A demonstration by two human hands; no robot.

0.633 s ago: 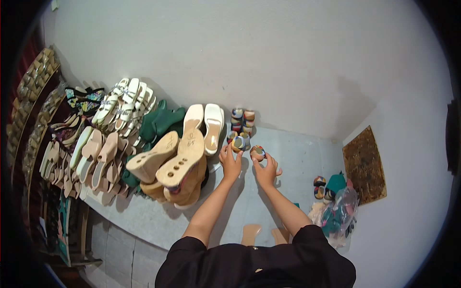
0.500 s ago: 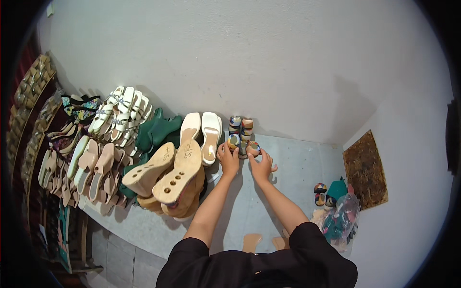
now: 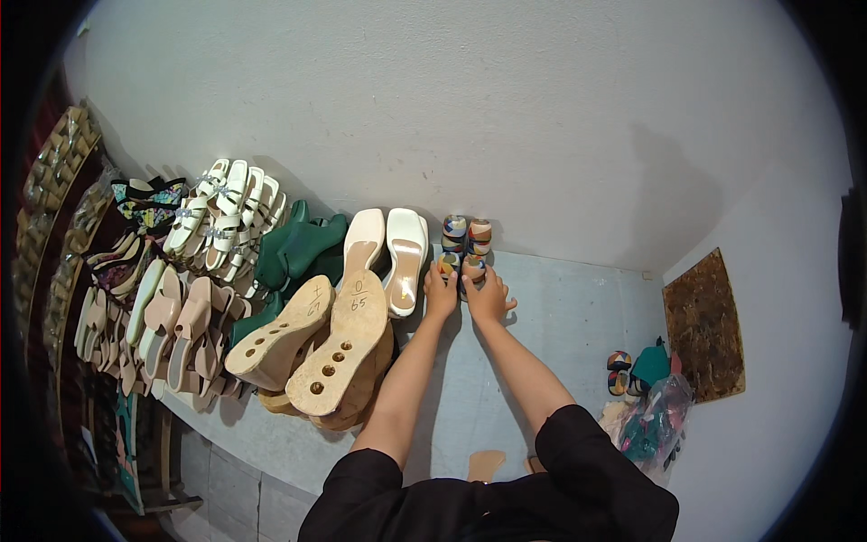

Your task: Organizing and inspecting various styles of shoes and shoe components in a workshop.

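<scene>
Two short rows of small rounded pieces with a multicoloured patchwork pattern stand on the pale table near the wall. My left hand point(image 3: 441, 294) closes its fingers round the near patterned piece point(image 3: 448, 263) of the left row. Beside it, my right hand point(image 3: 489, 300) grips the near patterned piece point(image 3: 473, 266) of the right row. These two pieces sit side by side, partly covered by my fingers. Behind them stand a far left patterned piece point(image 3: 454, 226) and a far right patterned piece point(image 3: 480, 231).
Left of my hands stand white square-toed sandals point(image 3: 407, 257), wooden shoe lasts point(image 3: 339, 352) with drilled holes and green shoe shapes point(image 3: 302, 248). Many sandals fill the far left. At the right lie a clear plastic bag point(image 3: 657, 420), more patterned pieces point(image 3: 618, 370) and a brown board point(image 3: 704, 325).
My right hand has brought its patterned piece inward, close beside the one at my left hand. Both hands are nearer each other. The whole view has shifted slightly.
</scene>
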